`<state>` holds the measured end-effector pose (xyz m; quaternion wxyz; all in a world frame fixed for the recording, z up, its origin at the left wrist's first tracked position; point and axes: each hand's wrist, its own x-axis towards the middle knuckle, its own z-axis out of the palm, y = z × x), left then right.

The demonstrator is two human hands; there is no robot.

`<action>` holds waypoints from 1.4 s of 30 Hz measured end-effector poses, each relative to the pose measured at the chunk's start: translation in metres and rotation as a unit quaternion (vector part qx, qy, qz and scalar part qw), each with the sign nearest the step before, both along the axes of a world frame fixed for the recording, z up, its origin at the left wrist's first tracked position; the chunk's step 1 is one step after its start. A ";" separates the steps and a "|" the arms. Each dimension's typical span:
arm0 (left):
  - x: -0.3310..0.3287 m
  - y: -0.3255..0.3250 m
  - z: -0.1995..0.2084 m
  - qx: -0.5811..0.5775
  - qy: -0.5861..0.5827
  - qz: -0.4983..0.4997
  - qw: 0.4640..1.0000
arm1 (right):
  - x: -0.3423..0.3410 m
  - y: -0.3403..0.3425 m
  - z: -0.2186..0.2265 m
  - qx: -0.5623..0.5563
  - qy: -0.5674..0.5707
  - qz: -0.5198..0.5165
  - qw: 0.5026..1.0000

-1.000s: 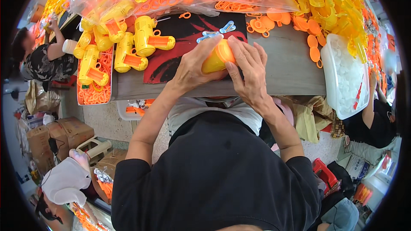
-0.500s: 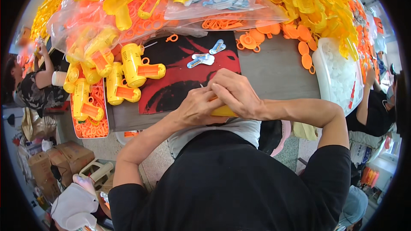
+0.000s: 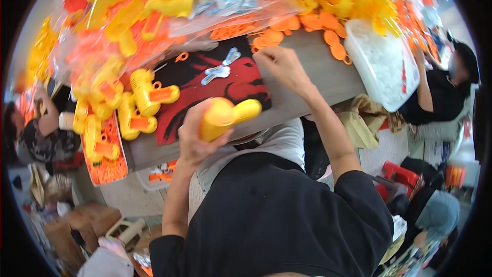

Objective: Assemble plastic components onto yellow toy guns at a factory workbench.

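We have the left hand wrapped around a yellow body: rounded barrel, orange-tinted round end facing up, stubby yellow arm jutting to the hand's right. Right hand is apart from it, fingers curled near the orange discs; we can't tell if they pinch anything. Tabletop near edge passes by the left hand; grey surface stretches from right hand to white tub, which holds pale pieces. Left of the left hand, tray holds small orange parts.
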<state>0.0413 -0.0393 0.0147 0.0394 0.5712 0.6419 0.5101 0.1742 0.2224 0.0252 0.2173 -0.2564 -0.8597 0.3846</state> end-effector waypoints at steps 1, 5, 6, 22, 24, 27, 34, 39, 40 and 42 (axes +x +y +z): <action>0.000 -0.008 -0.001 -0.009 -0.043 0.012 0.999 | 0.018 0.025 -0.014 0.091 0.020 -0.076 0.993; 0.006 -0.019 -0.001 0.000 -0.106 0.046 0.993 | 0.078 0.097 -0.033 0.216 0.025 -0.287 0.933; 0.007 -0.020 -0.004 0.006 -0.118 0.052 0.992 | 0.081 0.109 -0.033 0.218 0.025 -0.291 0.931; 0.023 -0.016 0.000 0.003 -0.276 0.085 0.957 | 0.001 0.107 -0.049 0.354 -0.027 -0.130 0.926; 0.021 -0.015 0.014 -0.014 -0.310 0.092 0.946 | -0.015 0.117 -0.048 0.313 0.000 -0.093 0.945; 0.008 -0.006 0.021 -0.067 -0.372 0.075 0.923 | -0.033 0.129 -0.038 0.367 0.095 -0.109 0.919; -0.034 0.023 -0.015 -0.249 -0.113 0.101 0.956 | -0.034 0.100 0.009 0.233 -0.125 -0.059 0.962; -0.037 0.018 -0.005 -0.282 -0.135 0.101 0.944 | -0.067 0.032 0.044 -0.053 -0.235 0.167 0.956; -0.036 0.020 -0.006 -0.263 -0.134 0.101 0.950 | -0.078 0.027 0.030 -0.016 -0.162 0.230 0.959; -0.035 0.019 -0.004 -0.251 -0.148 0.088 0.952 | -0.110 0.014 0.001 0.012 -0.045 0.314 0.948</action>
